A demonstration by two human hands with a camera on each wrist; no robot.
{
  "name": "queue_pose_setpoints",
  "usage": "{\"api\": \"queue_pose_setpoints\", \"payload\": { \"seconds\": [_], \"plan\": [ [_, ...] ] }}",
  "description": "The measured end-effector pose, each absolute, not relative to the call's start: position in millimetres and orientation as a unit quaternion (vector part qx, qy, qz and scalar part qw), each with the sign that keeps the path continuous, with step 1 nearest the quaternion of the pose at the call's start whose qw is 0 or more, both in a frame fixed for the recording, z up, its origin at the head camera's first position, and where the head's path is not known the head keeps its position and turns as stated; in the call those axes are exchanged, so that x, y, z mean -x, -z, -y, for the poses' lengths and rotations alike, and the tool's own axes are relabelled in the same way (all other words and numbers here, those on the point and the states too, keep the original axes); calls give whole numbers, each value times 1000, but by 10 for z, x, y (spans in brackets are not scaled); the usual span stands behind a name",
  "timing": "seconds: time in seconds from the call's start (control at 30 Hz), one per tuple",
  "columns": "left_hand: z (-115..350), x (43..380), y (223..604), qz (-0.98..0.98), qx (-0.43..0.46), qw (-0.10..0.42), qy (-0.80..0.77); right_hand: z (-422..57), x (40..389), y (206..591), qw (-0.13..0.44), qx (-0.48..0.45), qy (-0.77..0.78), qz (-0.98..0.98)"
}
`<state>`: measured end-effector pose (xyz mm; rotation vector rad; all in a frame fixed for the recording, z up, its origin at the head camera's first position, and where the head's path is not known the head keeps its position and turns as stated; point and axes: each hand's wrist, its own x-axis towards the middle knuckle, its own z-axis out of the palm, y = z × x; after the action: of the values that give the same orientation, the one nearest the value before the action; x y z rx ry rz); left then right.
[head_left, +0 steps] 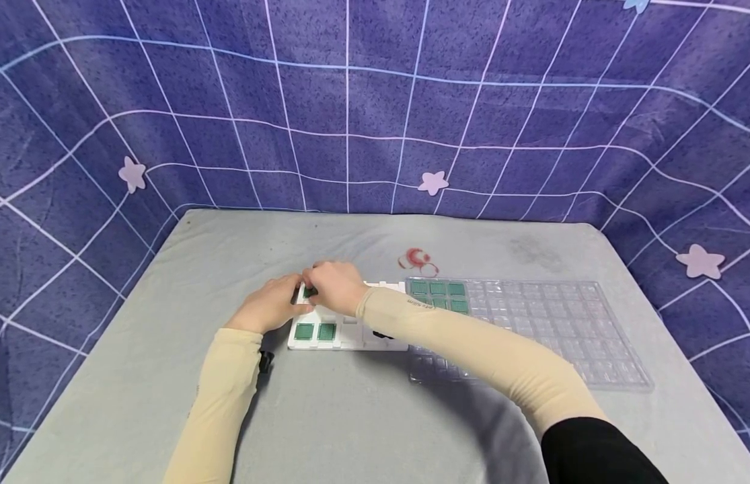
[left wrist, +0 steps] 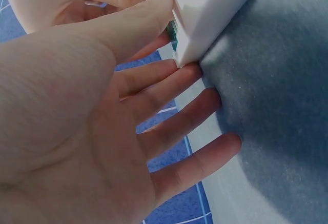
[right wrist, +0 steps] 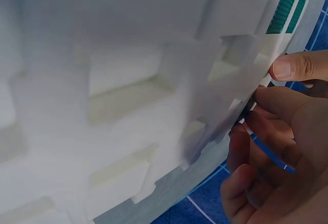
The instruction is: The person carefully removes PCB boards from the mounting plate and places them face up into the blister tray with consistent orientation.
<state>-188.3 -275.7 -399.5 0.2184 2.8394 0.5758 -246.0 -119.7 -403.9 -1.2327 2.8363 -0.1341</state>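
Note:
A white tray (head_left: 350, 346) with square recesses lies mid-table, two green ridged squares (head_left: 315, 332) in its near-left recesses. At its far-left corner my right hand (head_left: 338, 286) pinches a small green square (head_left: 310, 292), mostly covered by the fingers and dark in the right wrist view. My left hand (head_left: 267, 306) lies along the tray's left end. In the left wrist view its thumb (left wrist: 161, 1) rests at the tray's edge, and the other fingers stretch out fairly straight, two tips at the tray's corner.
To the right, a large clear plastic tray (head_left: 532, 329) with many pockets lies against the white one, partly under my right forearm. More green squares (head_left: 438, 289) fill some pockets at its far-left. A grey cloth (head_left: 314, 417) covers the table, and a purple grid-patterned curtain (head_left: 375, 101) hangs behind.

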Motion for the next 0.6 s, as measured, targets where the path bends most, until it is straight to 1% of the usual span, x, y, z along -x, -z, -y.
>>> {"api": "queue_pose_setpoints", "payload": {
  "seconds": [0.6],
  "plan": [
    [2752,1894,3986,-971,-66,126,-190,1123,2484,4003,29,394,66,-916]
  ]
}}
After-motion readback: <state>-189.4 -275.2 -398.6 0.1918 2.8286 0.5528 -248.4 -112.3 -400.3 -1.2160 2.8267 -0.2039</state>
